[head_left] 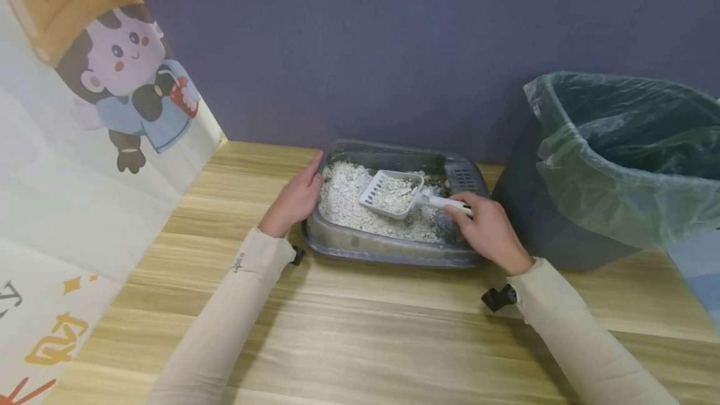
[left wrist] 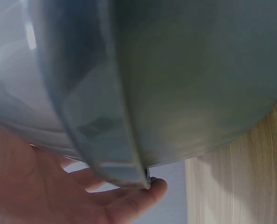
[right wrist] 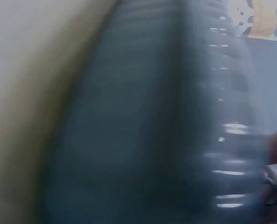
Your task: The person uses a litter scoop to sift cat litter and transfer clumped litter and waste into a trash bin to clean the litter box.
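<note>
A grey litter box (head_left: 360,244) holds pale, crumbly cat litter (head_left: 344,195). My left hand (head_left: 297,195) lies against the box's left end. In the left wrist view its fingers (left wrist: 134,203) reach out fairly straight along the outside of the rim. My right hand (head_left: 488,227) grips the handle of a white slotted litter scoop (head_left: 416,197). Litter lies in the scoop, whose head is over the litter in the box. The right wrist view is blurred and filled mostly by the box's wall (right wrist: 129,116); only part of the hand shows at its right edge.
A dark bin (head_left: 540,205) lined with a clear green-tinted bag (head_left: 613,186) stands right of the box, near my right hand. A purple wall (head_left: 360,49) rises behind. A cartoon-printed panel (head_left: 129,217) borders the wood-grain table (head_left: 360,330) on the left.
</note>
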### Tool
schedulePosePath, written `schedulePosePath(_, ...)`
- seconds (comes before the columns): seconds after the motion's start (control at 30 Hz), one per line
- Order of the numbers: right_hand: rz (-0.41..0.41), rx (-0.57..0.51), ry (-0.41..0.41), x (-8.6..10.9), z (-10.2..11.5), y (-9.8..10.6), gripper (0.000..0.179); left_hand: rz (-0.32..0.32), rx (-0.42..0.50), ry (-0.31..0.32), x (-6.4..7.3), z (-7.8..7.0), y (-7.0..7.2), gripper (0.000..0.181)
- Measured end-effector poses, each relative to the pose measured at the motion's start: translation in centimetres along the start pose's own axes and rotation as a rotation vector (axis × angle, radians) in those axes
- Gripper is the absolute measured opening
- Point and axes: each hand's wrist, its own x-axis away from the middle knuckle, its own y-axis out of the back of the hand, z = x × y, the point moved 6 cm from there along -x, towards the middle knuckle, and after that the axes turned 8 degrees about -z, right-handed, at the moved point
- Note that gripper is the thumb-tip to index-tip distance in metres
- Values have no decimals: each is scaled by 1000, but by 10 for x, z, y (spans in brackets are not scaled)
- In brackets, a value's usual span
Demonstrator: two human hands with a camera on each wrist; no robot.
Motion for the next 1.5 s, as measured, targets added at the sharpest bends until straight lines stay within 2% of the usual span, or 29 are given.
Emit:
schedulePosePath(0.1,66,41,21,-6,10,13,43,-2,-1,-3,-1,0,-1,52)
schedulePosePath(0.4,142,167,78,-15,33,36,38,1,-12,1,0,0,-2,52)
schedulePosePath(0.63,137,171,89,-11,36,46,42,11,2,7,0,-1,-1,52)
schedulePosePath(0.8,121,139,126,-6,27,38,44,10,-7,11,0,0,2,51)
schedulePosePath(1.0,-10,26,119,3,7,15,41,5,-17,1,-1,0,3,52)
schedulePosePath(1.17,-135,-53,123,7,4,5,32,1,-17,7,-1,2,1,52)
schedulePosePath(1.3,-206,-59,170,7,8,3,27,-3,-14,2,-1,2,1,52)
schedulePosePath(1.5,-322,-78,240,8,11,4,30,-8,-15,-7,0,1,1,52)
